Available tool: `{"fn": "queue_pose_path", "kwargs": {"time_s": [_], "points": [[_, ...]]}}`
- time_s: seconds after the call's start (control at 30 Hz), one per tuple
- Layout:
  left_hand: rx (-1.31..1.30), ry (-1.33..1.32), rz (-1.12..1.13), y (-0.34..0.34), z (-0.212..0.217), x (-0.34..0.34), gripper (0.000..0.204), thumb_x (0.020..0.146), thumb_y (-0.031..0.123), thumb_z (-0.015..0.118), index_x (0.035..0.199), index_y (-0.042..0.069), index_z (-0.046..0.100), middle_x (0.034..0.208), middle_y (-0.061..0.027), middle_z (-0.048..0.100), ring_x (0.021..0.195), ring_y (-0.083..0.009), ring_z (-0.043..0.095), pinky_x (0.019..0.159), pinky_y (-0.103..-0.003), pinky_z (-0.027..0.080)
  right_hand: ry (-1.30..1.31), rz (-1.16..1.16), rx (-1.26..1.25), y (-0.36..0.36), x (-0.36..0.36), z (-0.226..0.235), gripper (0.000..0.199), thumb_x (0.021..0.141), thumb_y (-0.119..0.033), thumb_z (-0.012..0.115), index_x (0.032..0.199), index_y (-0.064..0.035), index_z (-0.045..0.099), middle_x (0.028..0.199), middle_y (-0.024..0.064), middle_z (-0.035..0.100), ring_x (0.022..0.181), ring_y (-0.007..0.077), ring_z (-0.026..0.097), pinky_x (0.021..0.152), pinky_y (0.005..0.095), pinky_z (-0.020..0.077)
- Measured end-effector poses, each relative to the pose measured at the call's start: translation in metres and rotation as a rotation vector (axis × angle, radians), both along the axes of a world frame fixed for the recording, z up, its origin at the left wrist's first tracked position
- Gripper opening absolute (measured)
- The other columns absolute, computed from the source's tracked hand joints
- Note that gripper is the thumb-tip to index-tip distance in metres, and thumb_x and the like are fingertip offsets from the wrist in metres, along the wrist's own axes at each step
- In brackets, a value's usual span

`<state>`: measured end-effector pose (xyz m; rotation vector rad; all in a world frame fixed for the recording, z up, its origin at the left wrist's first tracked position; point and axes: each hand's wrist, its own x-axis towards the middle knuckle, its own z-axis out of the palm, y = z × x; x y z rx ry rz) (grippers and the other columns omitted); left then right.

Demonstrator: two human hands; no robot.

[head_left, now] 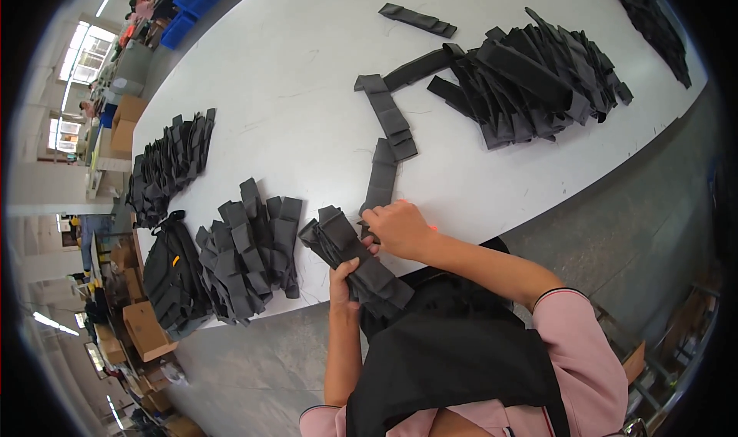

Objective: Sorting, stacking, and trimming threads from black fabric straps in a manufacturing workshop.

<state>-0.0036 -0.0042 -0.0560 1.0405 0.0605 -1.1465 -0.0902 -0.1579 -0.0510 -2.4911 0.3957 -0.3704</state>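
Note:
My left hand (343, 282) is wrapped around a bundle of dark grey folded fabric strips (360, 264) near the table's front edge. Just to its right, my right hand (400, 229) pinches the near end of a grey fabric strip (381, 177), its fingertips close to the bundle. From there the strip runs away in a zigzag, through a folded length (390, 120), up to a large heap of dark strips (530, 83) at the right. Parts of my left fingers are hidden behind the bundle and the right hand.
On the white table (261, 91) lie another pile of strips (250, 252) left of my hands, a black backpack (175, 272) and a further pile (171, 164). One short strip (417, 20) rests at the back. Dark fabric (652, 26) lies far right. Cardboard boxes (146, 331) stand beyond the left edge.

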Motion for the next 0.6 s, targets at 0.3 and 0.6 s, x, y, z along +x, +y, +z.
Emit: {"fn": "queue_pose_path", "kwargs": {"time_s": [0.3,0.6], "points": [[-0.057,0.137,-0.037,0.009,-0.011,0.007,0.055,0.069,0.008,0.055,0.12,-0.008,0.042,0.117,-0.0215,0.054,0.096,-0.0269,0.06,0.083,-0.037,0.052,-0.021,0.071,-0.134,0.004,-0.008,-0.001,0.018,0.07,-0.011,0.065,0.078,-0.0057,0.05,0.068,0.0082,0.056,0.064,0.0254,0.06,0.057,0.0356,0.0425],[-0.054,0.131,-0.032,0.016,-0.01,0.005,0.058,0.068,0.008,0.054,0.122,-0.009,0.04,0.119,-0.021,0.053,0.094,-0.0268,0.06,0.081,-0.037,0.052,-0.033,0.043,-0.103,0.01,-0.004,-0.009,0.022,0.072,-0.02,0.067,0.078,-0.0057,0.051,0.068,0.0071,0.058,0.06,0.023,0.06,0.054,0.0341,0.042]]}}
